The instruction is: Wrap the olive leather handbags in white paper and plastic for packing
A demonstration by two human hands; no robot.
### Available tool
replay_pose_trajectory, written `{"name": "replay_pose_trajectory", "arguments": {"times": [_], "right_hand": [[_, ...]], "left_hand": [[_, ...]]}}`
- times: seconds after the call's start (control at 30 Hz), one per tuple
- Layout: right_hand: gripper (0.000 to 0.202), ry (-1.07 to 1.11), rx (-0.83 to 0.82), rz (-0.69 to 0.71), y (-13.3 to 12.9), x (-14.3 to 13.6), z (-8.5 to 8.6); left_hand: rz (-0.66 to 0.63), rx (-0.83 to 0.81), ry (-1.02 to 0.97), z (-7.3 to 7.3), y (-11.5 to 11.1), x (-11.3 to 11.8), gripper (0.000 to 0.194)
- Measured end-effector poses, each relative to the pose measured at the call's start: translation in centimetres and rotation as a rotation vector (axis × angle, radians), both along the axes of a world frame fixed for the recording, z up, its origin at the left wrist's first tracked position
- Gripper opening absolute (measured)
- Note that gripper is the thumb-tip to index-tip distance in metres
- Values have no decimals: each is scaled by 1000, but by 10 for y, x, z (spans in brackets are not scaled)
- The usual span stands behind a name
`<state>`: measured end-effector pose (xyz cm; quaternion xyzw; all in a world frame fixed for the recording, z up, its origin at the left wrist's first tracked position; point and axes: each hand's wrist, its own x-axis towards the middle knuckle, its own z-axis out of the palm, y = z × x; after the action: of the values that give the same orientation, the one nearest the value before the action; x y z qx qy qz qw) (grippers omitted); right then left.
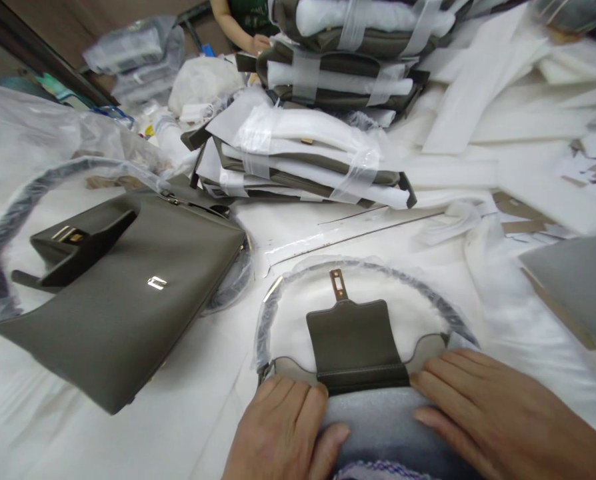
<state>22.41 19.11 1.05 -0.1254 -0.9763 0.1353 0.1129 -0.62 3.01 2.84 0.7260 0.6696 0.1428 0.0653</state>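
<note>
An olive-green handbag (355,340) lies at the bottom centre, close to me. Its flap is spread away from me, a strap with a metal slot (338,285) at the tip. Behind the flap arches a dark handle (358,267) wrapped in clear plastic. My left hand (283,433) curls over the bag's near left edge, and my right hand (493,407) grips the opposite side of that edge. A grey surface (378,417) shows between my hands; what it belongs to is unclear. To the left, a second olive handbag (178,287) lies tilted, its handle also wrapped.
Behind is a stack of olive bags (303,160) with white padding and clear tape. White foam sheets (473,87) pile at the back right. A grey panel (578,287) lies at the right edge. Another person's hand (259,44) shows at the back.
</note>
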Motion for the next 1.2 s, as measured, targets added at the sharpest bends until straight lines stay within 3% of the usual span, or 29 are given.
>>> {"name": "replay_pose_trajectory", "arguments": {"times": [0.23, 0.6, 0.7, 0.8, 0.87, 0.93, 1.07, 1.2], "right_hand": [[31, -58, -37, -16, 16, -7, -17], [44, -101, 10, -20, 15, -17, -25], [47, -90, 59, -20, 13, -17, -26], [46, -88, 92, -23, 11, -16, -28], [45, -92, 111, -21, 10, -15, -29], [42, -109, 127, -19, 10, -14, -31], [34, -158, 153, -22, 11, -12, -31], [36, -235, 159, -23, 11, -16, -25]], "left_hand": [[9, -72, 50, -18, 10, -3, 32], [84, -156, 157, -29, 13, 8, 31], [109, -16, 162, -27, 11, 16, 28], [0, 180, 61, -29, 2, 24, 31], [-75, 214, -15, -31, -7, 28, 27], [-102, 156, -23, -31, -17, 31, 29], [-209, -104, -8, -20, -29, 34, 60], [-203, -246, -64, -15, -32, 37, 67]]}}
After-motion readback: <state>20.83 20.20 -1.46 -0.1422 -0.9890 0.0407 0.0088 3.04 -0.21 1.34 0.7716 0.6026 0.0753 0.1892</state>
